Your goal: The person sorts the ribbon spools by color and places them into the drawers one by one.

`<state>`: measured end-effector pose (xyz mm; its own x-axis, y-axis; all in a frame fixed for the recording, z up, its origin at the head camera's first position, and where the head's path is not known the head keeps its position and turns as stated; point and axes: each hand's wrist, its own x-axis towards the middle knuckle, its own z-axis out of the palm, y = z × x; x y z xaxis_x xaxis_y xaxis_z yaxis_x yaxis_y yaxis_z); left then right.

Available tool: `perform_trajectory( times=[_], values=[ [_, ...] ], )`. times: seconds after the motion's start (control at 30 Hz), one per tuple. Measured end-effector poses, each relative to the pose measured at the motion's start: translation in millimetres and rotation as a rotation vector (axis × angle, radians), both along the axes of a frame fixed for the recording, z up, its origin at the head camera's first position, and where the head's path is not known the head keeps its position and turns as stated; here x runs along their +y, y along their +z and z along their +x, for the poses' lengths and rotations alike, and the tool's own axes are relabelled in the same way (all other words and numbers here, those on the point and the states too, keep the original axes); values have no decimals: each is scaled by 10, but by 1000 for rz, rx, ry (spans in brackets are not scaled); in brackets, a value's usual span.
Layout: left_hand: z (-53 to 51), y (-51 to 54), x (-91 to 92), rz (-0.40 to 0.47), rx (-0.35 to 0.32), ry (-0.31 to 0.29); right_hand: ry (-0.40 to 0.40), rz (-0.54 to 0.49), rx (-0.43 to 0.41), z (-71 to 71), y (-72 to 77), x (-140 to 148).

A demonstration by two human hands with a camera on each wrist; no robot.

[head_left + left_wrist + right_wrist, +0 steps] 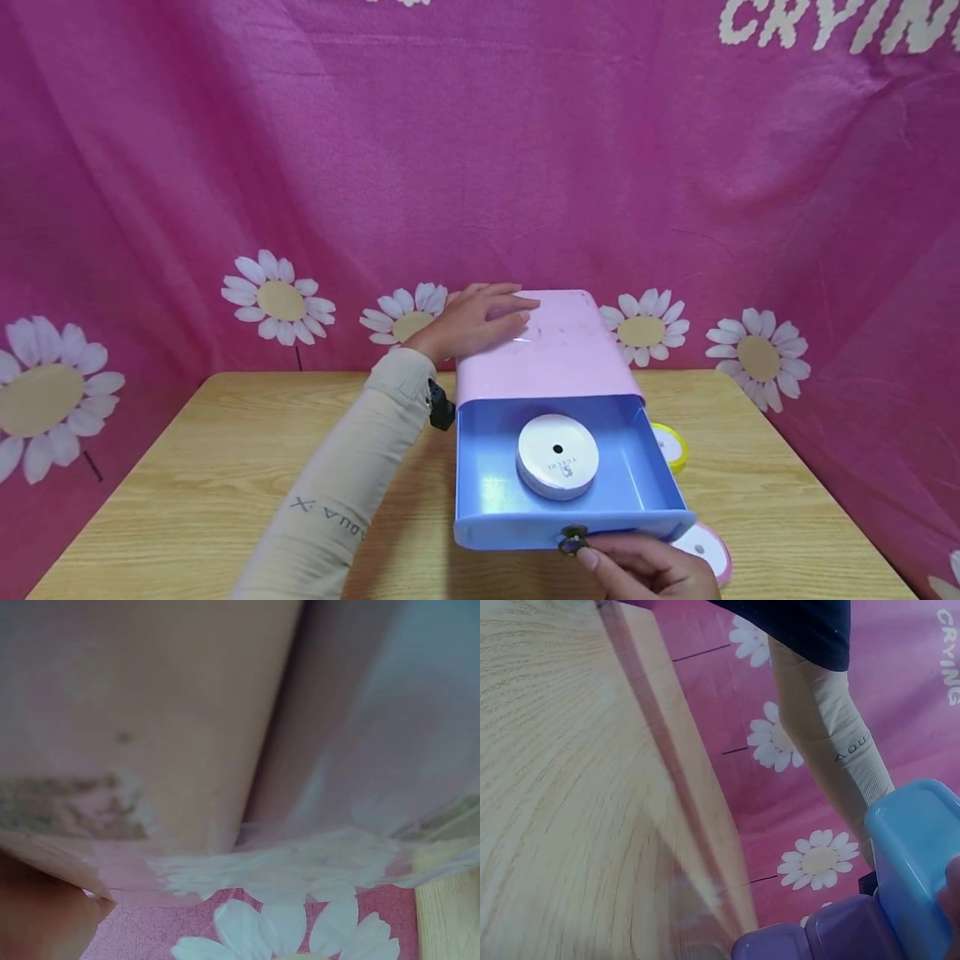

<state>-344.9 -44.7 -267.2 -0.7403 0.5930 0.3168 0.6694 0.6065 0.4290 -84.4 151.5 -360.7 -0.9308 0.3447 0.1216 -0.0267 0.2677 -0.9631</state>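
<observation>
A pink drawer box (551, 358) stands on the table, its blue drawer (487, 531) pulled out toward me. Inside the drawer lies a white ribbon spool (557, 458) with a small dark centre hole. My left hand (476, 321) rests on top of the box, fingers stretched across it. At the drawer's front, my right hand (648, 567) pinches a dark drawer knob (573, 538) between thumb and fingers. The right wrist view shows the blue drawer (915, 832) above purple drawer fronts (851, 930). Much of the left wrist view is blurred.
To the right of the box, partly hidden, lie a yellow-rimmed spool (675, 446) and a pink-rimmed spool (708, 550). The wooden table (247, 467) meets a magenta daisy-print cloth (525, 167) at its back and sides.
</observation>
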Motion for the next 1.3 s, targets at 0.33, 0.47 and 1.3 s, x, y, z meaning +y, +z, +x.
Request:
perform_trajectory(
  times=[0.33, 0.47, 1.3],
  values=[
    [-11, -2, 3, 7, -6, -1, 15, -77, -105, -42, 105, 71],
    [-14, 4, 3, 1, -1, -9, 36, -72, -86, -74, 166, 67],
    [-38, 7, -13, -3, 2, -2, 105, -113, -90, -402, 203, 63]
  ],
)
